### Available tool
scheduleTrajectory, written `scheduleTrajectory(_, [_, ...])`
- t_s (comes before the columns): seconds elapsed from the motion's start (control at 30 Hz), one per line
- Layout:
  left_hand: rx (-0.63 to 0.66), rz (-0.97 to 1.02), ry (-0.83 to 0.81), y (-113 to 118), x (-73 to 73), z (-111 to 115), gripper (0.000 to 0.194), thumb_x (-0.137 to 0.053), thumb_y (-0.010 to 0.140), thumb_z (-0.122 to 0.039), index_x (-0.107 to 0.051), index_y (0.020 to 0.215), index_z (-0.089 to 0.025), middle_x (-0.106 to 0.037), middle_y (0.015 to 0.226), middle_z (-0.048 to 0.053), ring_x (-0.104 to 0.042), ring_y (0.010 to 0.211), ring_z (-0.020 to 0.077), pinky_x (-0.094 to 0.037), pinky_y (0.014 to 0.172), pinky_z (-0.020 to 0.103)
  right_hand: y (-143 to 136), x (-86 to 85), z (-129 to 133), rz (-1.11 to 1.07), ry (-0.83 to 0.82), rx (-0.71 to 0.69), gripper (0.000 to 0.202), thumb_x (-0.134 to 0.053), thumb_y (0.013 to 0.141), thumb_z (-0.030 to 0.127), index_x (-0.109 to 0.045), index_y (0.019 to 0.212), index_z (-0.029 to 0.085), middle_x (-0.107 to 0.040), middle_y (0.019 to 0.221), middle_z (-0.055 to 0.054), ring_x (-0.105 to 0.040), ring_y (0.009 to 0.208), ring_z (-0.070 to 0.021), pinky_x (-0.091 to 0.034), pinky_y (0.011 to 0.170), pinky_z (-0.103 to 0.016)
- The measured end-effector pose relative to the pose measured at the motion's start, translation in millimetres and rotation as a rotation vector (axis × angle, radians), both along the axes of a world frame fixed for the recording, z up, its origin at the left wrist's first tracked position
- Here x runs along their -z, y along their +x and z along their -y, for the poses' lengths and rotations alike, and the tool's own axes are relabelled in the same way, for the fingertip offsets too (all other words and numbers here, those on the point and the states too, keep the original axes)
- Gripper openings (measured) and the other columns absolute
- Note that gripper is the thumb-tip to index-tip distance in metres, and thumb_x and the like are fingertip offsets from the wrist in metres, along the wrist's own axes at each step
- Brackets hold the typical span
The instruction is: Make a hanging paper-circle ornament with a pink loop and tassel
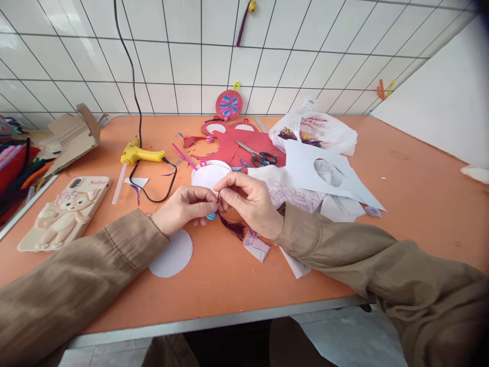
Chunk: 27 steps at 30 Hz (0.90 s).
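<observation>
Both of my hands meet above the middle of the orange table (214, 290). My left hand (186, 208) is closed in a pinch at the top of a dark purple tassel (232, 226). Thumb and forefinger of my right hand (252, 203) pinch the tassel's thin cord just above. The tassel's threads hang down to the right, under my right hand. A small blue piece (211, 216) shows below my fingertips, partly hidden. Behind my hands is a stack of white paper circles (208, 176); another white circle (173, 255) lies by my left cuff.
A yellow glue gun (147, 155) with a black cord and a phone in a bear case (64, 214) are at left. Scissors (260, 157) lie on red paper (233, 145). Cut white paper (324, 173) and a plastic bag (336, 133) sit at right. A round red ornament (229, 105) leans on the wall.
</observation>
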<state>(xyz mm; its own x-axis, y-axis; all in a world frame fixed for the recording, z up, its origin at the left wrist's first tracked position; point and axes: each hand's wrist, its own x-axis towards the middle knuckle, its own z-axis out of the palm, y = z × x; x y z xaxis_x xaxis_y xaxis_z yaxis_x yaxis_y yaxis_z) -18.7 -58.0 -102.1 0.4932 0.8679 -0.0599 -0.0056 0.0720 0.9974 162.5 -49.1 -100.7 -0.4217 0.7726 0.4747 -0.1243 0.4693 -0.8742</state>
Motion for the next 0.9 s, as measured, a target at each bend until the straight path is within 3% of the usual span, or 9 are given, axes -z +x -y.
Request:
scheduleTrajectory(0.47, [0.018,-0.115,0.015,4.8,-7.9,1.6,0.030,-0.078,0.070,-0.042,-0.068,0.071,-0.013,-0.067,0.073,0.002,-0.051,0.046,0.0044,-0.039,0.042,0.016,1.0,1.7,-1.8,-0.025,-0.106,-0.035,0.017,-0.060,0.088,0.031,-0.059,0.079,0.016,-0.055,0.061,0.003,-0.052,0.053,-0.0068,-0.049,0.054,-0.023])
scheduleTrajectory(0.9, [-0.076,-0.059,-0.019,8.3,-7.1,4.5,0.027,-0.078,0.069,-0.035,-0.062,0.075,-0.014,-0.069,0.071,0.002,-0.052,0.042,0.0050,-0.039,0.039,0.017,2.2,0.1,-4.0,0.028,0.046,0.097,0.011,-0.058,0.088,0.026,-0.058,0.081,0.017,-0.058,0.065,0.003,-0.054,0.054,-0.0071,-0.047,0.054,-0.023])
